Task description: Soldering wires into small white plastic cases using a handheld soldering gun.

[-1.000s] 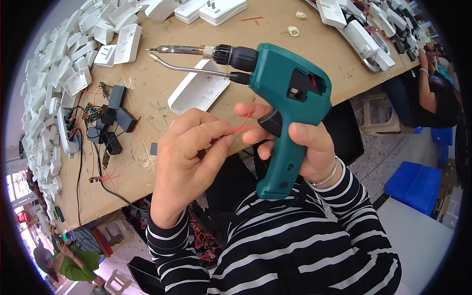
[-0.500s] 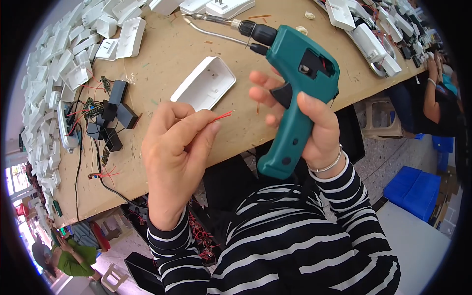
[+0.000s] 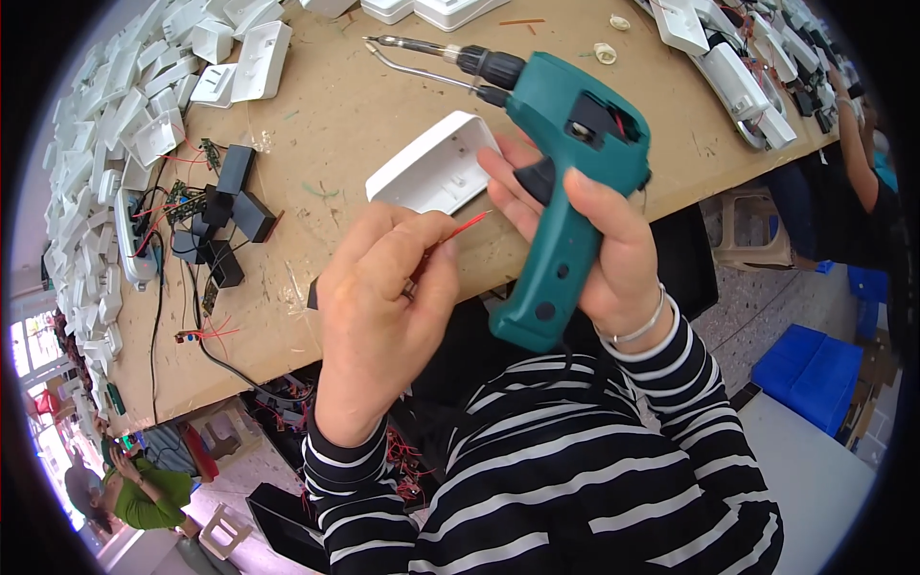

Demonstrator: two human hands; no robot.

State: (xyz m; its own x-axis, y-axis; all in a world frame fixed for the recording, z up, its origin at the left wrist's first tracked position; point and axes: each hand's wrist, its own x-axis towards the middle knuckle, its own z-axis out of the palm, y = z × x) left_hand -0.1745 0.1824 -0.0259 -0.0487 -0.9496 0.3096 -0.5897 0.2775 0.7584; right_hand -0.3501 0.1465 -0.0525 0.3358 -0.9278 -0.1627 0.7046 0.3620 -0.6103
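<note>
Red wire (image 3: 467,226): thin, short, pinched between thumb and fingers of the left hand (image 3: 383,297), its free end pointing up and right toward the other hand; held above the near edge of the tabletop (image 3: 326,125), not touching it. What lies lower in the left hand's closed fingers is hidden; a dark bit shows at the hand's left side, perhaps a small component.

Teal soldering gun (image 3: 565,182): pistol-shaped, gripped by the right hand (image 3: 594,240) around the handle, fingers wrapped tight, forefinger near the dark trigger. Its metal tip (image 3: 402,46) and the thin wire guide beneath it point left and up, over the tabletop.

White plastic housing (image 3: 436,168): open, rectangular, lying on the tabletop just behind the two hands, partly covered by the right fingers.

Black adapter blocks (image 3: 235,196): several, clustered at the left of the tabletop amid small circuit boards and red and black leads.

White housings, heap (image 3: 125,125): many, piled along the far left edge and top of the tabletop.

Tabletop: bare brown board, scuffed.

Second person (image 3: 862,163): an arm at the far right edge, beside more white parts.

Blue crates (image 3: 815,369): on the floor at right.

Third person in green (image 3: 144,494): lower left, on the floor level.
</note>
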